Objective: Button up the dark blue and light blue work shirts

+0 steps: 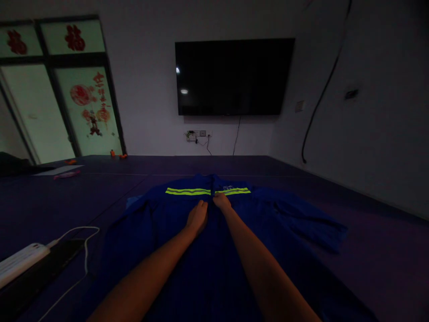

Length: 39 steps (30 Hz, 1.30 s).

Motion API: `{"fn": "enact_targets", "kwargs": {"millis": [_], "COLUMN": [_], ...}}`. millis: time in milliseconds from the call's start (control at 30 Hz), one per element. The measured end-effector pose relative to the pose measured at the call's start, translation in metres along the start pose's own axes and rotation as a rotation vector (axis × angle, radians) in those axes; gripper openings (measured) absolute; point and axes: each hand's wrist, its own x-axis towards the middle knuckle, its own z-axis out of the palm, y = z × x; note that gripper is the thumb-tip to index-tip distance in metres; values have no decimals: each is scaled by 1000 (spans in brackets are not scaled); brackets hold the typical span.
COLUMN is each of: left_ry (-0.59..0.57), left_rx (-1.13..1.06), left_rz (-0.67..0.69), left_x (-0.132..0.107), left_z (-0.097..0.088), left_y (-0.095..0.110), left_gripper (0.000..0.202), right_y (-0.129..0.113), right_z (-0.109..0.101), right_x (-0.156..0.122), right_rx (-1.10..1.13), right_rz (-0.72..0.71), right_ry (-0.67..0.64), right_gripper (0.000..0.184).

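A dark blue work jacket (268, 214) with a yellow-green reflective stripe (187, 191) across the chest lies spread flat on a dark purple surface (385, 250). Both my forearms reach out over it. My left hand (197, 218) rests on the cloth just left of the jacket's front opening, fingers curled down against the fabric. My right hand (221, 202) sits just right of that opening, fingers closed as if pinching the jacket's front edge. The two hands nearly touch. The room is dim, so the fingertips are hard to make out.
A white power bank (20, 261) with a white cable (78, 232) and a dark flat device lie at the near left. Paper and small orange items (67, 172) lie at the far left. A wall-mounted television (234, 76) hangs ahead, a glass door at left.
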Motion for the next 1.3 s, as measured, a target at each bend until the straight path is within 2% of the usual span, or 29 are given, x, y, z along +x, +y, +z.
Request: {"fn": "enact_targets", "kwargs": {"millis": [133, 200, 333, 533, 733, 967, 1300], "left_ry": [-59, -72, -80, -78, -41, -31, 3], "left_rx": [26, 30, 42, 54, 35, 18, -15], "left_rz": [-248, -296, -273, -203, -157, -116, -127], "left_x": [40, 52, 67, 78, 77, 77, 78], "left_z": [6, 8, 11, 14, 16, 16, 17], "left_y": [9, 11, 9, 5, -2, -8, -8], "left_gripper": [38, 40, 42, 36, 34, 33, 29], "right_y": [1, -1, -5, -2, 8, 9, 13], "right_z": [3, 5, 8, 9, 15, 20, 20], "right_x": [-4, -6, -10, -9, 5, 11, 13], "right_rx": [12, 9, 7, 36, 339, 464, 523], "right_rz": [-5, 10, 27, 24, -97, -128, -96], "right_ry": [15, 36, 68, 101, 168, 214, 270], "right_gripper": [23, 23, 24, 22, 20, 25, 18]}}
